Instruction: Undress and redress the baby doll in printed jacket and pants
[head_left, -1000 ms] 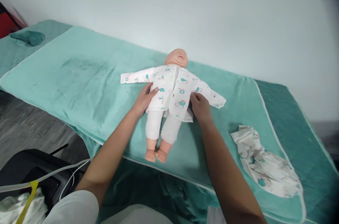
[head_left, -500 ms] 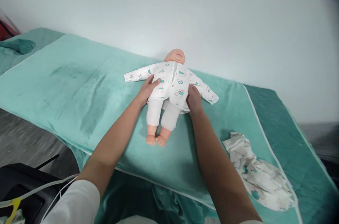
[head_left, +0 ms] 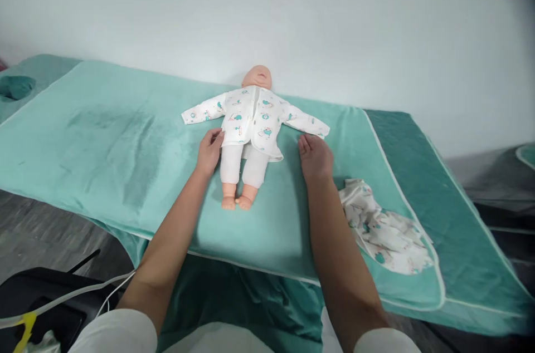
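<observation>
Beside doll (head_left: 247, 136): left hand (head_left: 209, 150) touching, right hand (head_left: 315, 157) apart.

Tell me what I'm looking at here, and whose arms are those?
The picture comes from a camera worn on a person's head, looking down at their own two bare arms. A baby doll in a white printed jacket and white trousers lies face up on a soft teal towel. The left hand touches the doll's side. The right hand rests open on the towel, beside the doll. Neither hand holds anything. A crumpled white printed cloth lies further right.
</observation>
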